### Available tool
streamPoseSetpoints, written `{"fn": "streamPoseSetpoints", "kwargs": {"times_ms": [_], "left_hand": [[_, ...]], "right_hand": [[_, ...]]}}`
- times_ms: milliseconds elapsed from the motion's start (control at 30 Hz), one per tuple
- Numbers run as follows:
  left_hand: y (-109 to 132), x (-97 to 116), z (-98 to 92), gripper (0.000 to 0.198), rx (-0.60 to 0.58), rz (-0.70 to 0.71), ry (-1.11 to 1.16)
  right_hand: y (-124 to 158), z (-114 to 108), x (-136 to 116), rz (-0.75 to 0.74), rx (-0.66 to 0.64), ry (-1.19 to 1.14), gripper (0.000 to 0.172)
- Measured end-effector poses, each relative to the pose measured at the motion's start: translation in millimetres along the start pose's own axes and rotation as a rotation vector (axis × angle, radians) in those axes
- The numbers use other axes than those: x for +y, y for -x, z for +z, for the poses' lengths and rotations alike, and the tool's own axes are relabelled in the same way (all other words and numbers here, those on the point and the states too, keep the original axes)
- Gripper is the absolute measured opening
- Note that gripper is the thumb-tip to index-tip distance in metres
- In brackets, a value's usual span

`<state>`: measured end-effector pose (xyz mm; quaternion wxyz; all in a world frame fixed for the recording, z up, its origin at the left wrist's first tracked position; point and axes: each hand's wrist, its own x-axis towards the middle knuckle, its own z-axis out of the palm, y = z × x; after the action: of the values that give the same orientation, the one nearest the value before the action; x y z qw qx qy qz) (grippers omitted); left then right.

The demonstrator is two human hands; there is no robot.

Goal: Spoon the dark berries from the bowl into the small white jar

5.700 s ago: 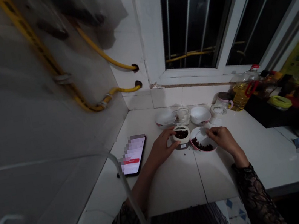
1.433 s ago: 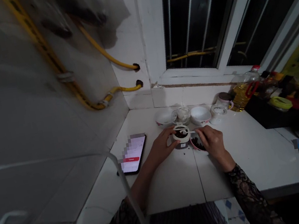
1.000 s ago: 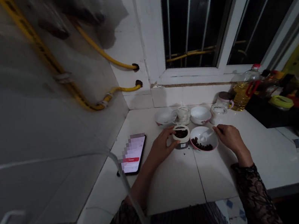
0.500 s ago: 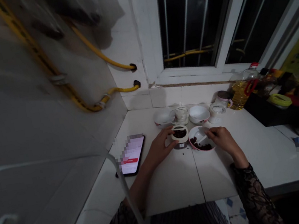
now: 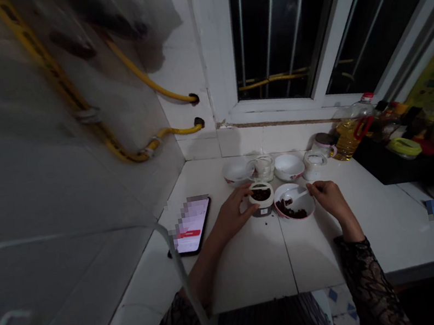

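Pinched in the right hand point(image 5: 331, 205), a white spoon point(image 5: 299, 193) holds dark bits point(image 5: 288, 201) inside the bowl point(image 5: 306, 203). Just left of the bowl, the left hand point(image 5: 235, 213) loosely grips the jar point(image 5: 256, 212) between thumb and fingers, its pale label point(image 5: 264, 211) too small to read. Farther left, a phone point(image 5: 194, 224) shows unreadable writing.

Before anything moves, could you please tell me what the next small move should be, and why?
Perhaps carry the spoon from the bowl to the jar: it seems loaded with dark bits, and the left hand grips the jar, which stands open.
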<state>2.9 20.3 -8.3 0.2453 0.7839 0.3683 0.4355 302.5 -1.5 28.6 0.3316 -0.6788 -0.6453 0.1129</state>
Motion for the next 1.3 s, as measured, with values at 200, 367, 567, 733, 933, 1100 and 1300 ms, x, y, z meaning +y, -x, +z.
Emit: {"fn": "streamPoseSetpoints", "kwargs": {"times_ms": [200,367,567,733,933,1100,1300], "left_hand": [[0.2,-0.1,0.3,0.026,0.007,-0.008,-0.017],[0.2,-0.7,0.3,0.026,0.008,-0.016,-0.011],[-0.4,0.5,-0.3,0.027,0.001,-0.024,-0.003],[-0.6,0.4,0.1,0.026,-0.003,-0.033,-0.010],[-0.7,-1.5,0.8,0.025,0.002,-0.014,-0.014],[-0.4,-1.2,0.1,0.025,-0.005,-0.016,-0.015],[-0.2,3.3,-1.3,0.026,-0.009,-0.014,-0.010]], "right_hand": [[-1.5,-1.8,-1.3,0.034,-0.021,-0.002,0.054],[-2.8,-1.6,0.3,0.053,-0.021,-0.025,0.053],[-4.0,-1.1,2.5,0.068,-0.022,-0.135,0.053],[-2.8,1.1,-0.3,0.100,-0.035,-0.246,0.053],[-3.5,2.5,-11.3,0.091,0.008,-0.352,0.056],[-0.1,11.8,-38.1,-0.026,0.180,-0.318,0.058],[17.5,33.1,-67.7,-0.422,0.254,0.055,0.049]]}}
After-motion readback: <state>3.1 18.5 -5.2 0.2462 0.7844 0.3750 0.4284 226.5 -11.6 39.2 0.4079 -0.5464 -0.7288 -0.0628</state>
